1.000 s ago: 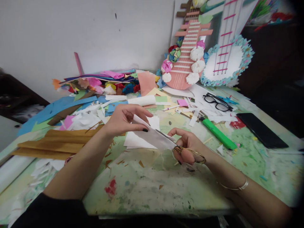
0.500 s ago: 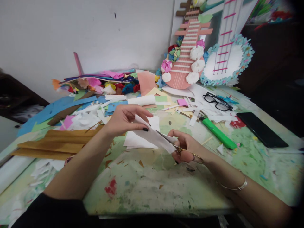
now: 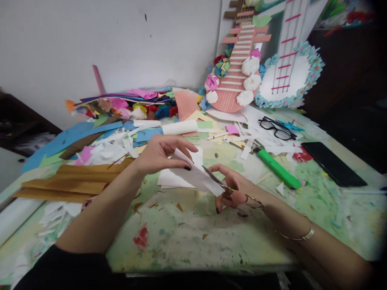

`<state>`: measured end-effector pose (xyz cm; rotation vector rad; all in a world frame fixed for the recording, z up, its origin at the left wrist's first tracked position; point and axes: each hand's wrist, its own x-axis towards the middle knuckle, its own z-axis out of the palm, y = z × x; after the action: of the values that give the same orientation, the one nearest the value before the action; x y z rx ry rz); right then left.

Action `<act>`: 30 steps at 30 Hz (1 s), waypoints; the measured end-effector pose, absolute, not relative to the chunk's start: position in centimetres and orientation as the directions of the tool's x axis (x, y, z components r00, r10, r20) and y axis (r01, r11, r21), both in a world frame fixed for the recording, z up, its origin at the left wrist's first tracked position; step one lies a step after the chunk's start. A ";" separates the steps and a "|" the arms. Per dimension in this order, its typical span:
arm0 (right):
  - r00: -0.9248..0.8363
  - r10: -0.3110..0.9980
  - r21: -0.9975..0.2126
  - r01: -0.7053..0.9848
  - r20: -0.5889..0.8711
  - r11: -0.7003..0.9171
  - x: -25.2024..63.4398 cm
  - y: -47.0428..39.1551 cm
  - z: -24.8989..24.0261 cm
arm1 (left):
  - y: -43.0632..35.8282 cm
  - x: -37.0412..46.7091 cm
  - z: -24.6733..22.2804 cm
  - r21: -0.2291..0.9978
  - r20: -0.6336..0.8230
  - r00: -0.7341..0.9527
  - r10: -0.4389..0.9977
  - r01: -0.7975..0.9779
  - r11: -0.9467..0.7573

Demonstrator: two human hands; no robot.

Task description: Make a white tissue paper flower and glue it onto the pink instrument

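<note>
Between thumb and fingers, my left hand (image 3: 165, 155) pinches a piece of white paper (image 3: 196, 174), held tilted above the table. A pair of scissors (image 3: 216, 177) is in my right hand (image 3: 231, 185), its blades lying along the right edge of that paper. My right thumb and fingers wrap the handles, which are partly hidden. Under the held piece, more white paper (image 3: 169, 179) lies flat on the paint-stained table (image 3: 187, 229).
Brown crepe paper (image 3: 72, 183) and white scraps (image 3: 105, 151) lie on the left. A green utility knife (image 3: 278, 169), a black phone (image 3: 332, 164) and glasses (image 3: 277, 128) are on the right. Behind stand a pink paper instrument (image 3: 231, 94) and a white, blue-flowered one (image 3: 282, 76).
The scissor blades have shifted to the paper's right edge and show more fully. The paper has turned slightly, and a finger of my right hand now extends below the handles.
</note>
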<state>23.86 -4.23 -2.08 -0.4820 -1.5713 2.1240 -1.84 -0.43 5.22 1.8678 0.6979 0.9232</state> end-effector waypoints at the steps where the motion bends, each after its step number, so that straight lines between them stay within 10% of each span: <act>1: -0.839 0.545 -0.957 -0.148 -0.012 -0.249 23.9 -4.2 -2.1 | -0.4 -1.8 5.1 0.903 0.307 0.569 0.763 0.081 -0.423; 30: -0.761 0.637 -0.955 -0.080 -0.126 -0.285 23.6 -4.8 -1.1 | -0.2 -1.6 4.5 0.852 0.374 0.541 0.753 0.121 -0.510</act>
<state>23.59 -4.82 -1.05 -0.6951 -1.5077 2.0857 -1.56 -0.19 4.49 1.9595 0.7085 0.9782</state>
